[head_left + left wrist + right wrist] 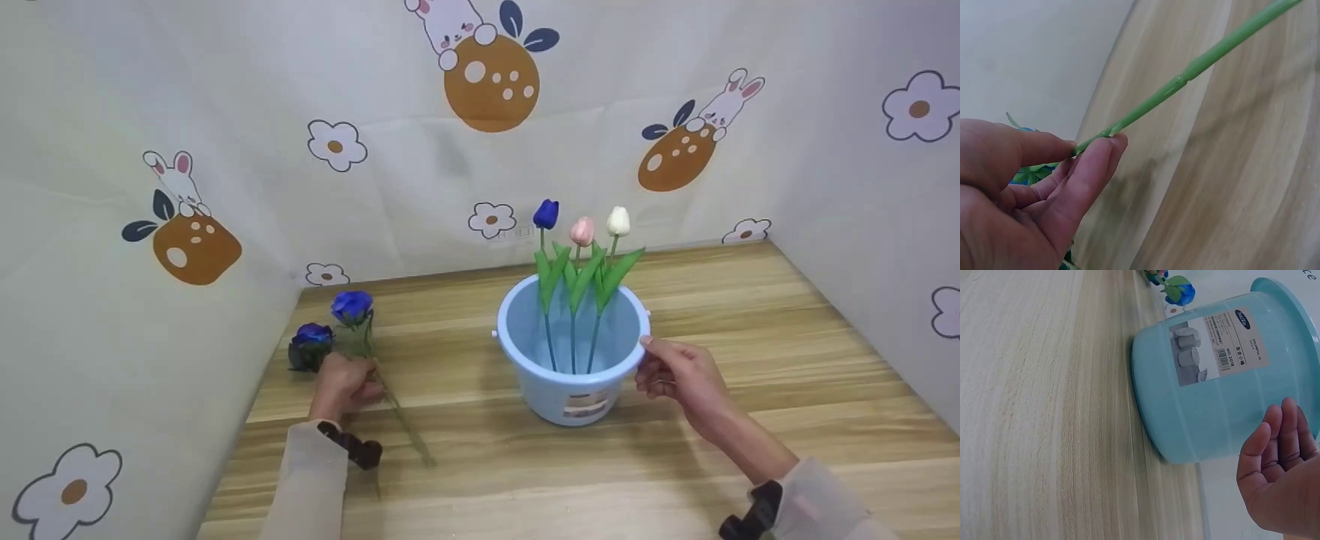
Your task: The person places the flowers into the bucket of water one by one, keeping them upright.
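At the left of the table, my left hand [347, 384] pinches the green stem [1151, 103] of a blue rose [352, 305] between thumb and fingers. The stem slants past the hand toward the front. A second blue rose [311, 341] lies just left of that hand, its stem mostly hidden. My right hand [686, 375] holds the rim of a light blue bucket [540, 390], thumb at the edge and fingers bent against the outside. Inside the bucket stand a blue tulip [547, 214], a pink tulip [582, 232] and a white tulip [619, 221].
The bucket stands upright on a wood-grain table [480, 480], and a printed label [1219, 346] is on its side. Pale sheets with rabbits and flowers [405, 202] enclose the table at the back and both sides.
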### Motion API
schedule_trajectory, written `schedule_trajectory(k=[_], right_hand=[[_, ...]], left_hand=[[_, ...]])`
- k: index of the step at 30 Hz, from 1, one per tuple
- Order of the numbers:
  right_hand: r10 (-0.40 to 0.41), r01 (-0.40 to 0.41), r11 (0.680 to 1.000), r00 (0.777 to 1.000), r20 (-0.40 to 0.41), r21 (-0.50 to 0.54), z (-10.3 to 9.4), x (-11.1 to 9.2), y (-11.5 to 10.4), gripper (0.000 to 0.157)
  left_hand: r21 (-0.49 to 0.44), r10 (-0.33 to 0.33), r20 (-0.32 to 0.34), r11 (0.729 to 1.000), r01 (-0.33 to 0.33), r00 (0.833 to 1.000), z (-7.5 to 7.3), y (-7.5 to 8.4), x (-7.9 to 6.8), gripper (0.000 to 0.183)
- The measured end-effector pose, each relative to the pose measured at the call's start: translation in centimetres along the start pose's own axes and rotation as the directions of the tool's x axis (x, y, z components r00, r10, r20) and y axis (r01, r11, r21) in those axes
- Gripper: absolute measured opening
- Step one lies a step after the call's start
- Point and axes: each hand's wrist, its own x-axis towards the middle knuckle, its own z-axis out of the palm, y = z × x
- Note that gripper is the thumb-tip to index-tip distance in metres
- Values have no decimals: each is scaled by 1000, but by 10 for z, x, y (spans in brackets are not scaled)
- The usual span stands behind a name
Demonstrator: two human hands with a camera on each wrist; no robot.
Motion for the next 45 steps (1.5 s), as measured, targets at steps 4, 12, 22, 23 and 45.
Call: schedule_trajectory(k=[4, 12, 22, 23, 45], right_hand=[[1, -1, 1000, 1000, 5, 2, 0, 0, 0, 39], [-3, 3, 1000, 1000, 12, 0, 0, -1, -1, 39], [-6, 6, 1000, 1000, 7, 18, 1, -1, 0, 38], [-7, 6, 1000, 1000, 5, 18, 1, -1, -1, 38], [-2, 2, 1000, 1000, 4, 9, 1, -1, -1, 38]], left_hand=[[-12, 24, 9, 1000, -24, 1000, 1, 4, -2, 13], [-34, 83, -1, 996, -83, 997, 5, 12, -4, 21], [-149, 137, 43, 980, -129, 990, 13, 33, -17, 47], [-156, 137, 43, 979, -128, 990, 14, 35, -18, 47], [-228, 199, 37, 956, -186, 979, 23, 65, -34, 35]])
